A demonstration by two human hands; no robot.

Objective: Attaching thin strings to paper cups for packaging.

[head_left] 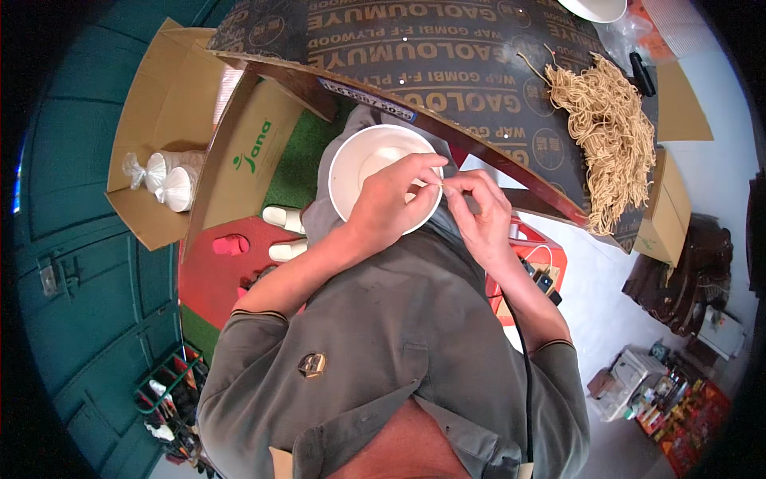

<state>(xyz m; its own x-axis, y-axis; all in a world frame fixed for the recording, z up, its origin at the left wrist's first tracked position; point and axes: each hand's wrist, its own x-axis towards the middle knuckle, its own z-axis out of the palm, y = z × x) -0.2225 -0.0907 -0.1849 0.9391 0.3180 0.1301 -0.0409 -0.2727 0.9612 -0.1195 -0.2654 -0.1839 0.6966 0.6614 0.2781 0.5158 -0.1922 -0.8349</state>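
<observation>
A round white tub (345, 172) rests on my lap, its mouth facing up. My left hand (391, 195) is over the tub with thumb and fingers pinched together near its right rim. Fingertip to fingertip with it, my right hand (480, 214) is also closed in a pinch, just outside the rim. A tiny pale bit shows between the two sets of fingertips, too small to name. On the tabletop to the far right lies a loose heap of tan cords (606, 144), apart from both hands.
The dark printed plywood table (447, 56) has its edge just beyond my hands. To the left an open cardboard box (163, 104) holds wrapped white stacks (177, 182). A black object (641, 74) lies beside the cords. At right below are a red stool (550, 247) and cables.
</observation>
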